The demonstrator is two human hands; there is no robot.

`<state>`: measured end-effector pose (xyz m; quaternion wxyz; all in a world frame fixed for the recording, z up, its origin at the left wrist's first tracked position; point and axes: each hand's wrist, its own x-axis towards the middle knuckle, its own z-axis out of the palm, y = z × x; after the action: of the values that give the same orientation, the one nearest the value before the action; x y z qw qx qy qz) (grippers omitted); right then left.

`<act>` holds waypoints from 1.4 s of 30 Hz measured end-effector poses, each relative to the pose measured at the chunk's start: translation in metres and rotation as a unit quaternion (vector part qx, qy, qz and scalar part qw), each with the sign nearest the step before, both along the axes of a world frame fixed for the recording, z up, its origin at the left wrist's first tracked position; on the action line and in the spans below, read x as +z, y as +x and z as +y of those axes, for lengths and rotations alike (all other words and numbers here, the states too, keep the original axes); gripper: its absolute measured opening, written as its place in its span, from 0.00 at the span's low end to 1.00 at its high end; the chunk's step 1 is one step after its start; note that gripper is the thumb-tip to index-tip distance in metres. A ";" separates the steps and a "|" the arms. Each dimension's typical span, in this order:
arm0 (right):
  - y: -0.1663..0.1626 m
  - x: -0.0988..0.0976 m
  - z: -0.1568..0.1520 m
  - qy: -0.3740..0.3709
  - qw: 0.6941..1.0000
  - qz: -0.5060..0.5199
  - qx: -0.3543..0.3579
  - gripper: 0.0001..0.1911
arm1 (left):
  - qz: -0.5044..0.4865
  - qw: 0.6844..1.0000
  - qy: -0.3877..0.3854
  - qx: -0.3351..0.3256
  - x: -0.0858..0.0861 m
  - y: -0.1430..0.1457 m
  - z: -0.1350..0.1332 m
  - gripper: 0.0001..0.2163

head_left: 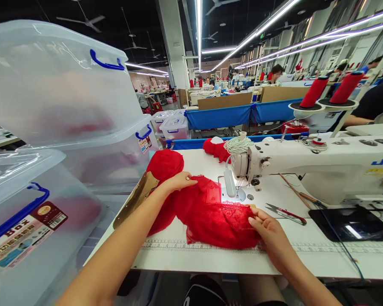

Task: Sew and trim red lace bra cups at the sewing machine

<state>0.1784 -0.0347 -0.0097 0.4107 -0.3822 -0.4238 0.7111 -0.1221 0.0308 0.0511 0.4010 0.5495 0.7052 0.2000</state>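
Red sheer lace fabric [217,221] lies spread on the white sewing table [166,259], in front of the sewing machine [287,157]. My left hand [181,182] pinches its upper left edge with the fingertips. At the right end, my right hand [268,231] grips the lace border between thumb and fingers. Beside my left forearm sits a red padded cup piece [166,163], with more red cloth hanging below it. The machine's lamp [230,182] lights the needle plate [239,194] just behind the fabric.
Thread snips [287,213] and a dark phone-like slab [352,223] lie to the right. A measuring tape strip [166,245] runs along the table's front. Clear plastic boxes [67,93] are stacked at the left. Red thread cones [314,91] stand behind the machine.
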 end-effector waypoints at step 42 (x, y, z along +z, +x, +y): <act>0.041 0.010 -0.013 -0.123 0.974 0.187 -0.045 0.28 | -0.254 0.964 -0.070 -0.028 0.005 0.018 -0.084 0.19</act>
<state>0.2197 -0.0478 -0.0001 0.4640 -0.3088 -0.2310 0.7975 -0.1041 -0.0534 0.0558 0.6097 0.4710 0.5768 0.2714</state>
